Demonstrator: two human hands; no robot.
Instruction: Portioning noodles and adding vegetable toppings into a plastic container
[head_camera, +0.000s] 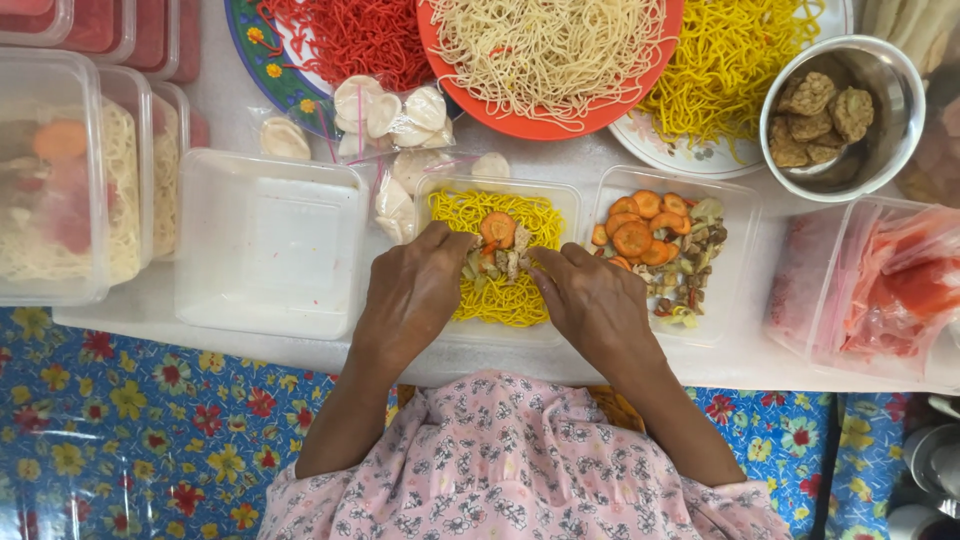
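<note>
**Hands at work over a box of yellow noodles**

Seen from above, the left hand (415, 295) and right hand (592, 300) meet over a clear plastic box (560, 200) of yellow noodles (500, 300) on the white worktop (600, 362), fingers curled and pinching the vegetable topping (500, 250) at its centre, a carrot slice (497, 228) uppermost. An empty clear container (270, 245) sits just left; a tray of sliced carrots and mixed vegetables (665, 250) sits just right. Plates of red, pale and yellow noodles line the far edge.
</note>
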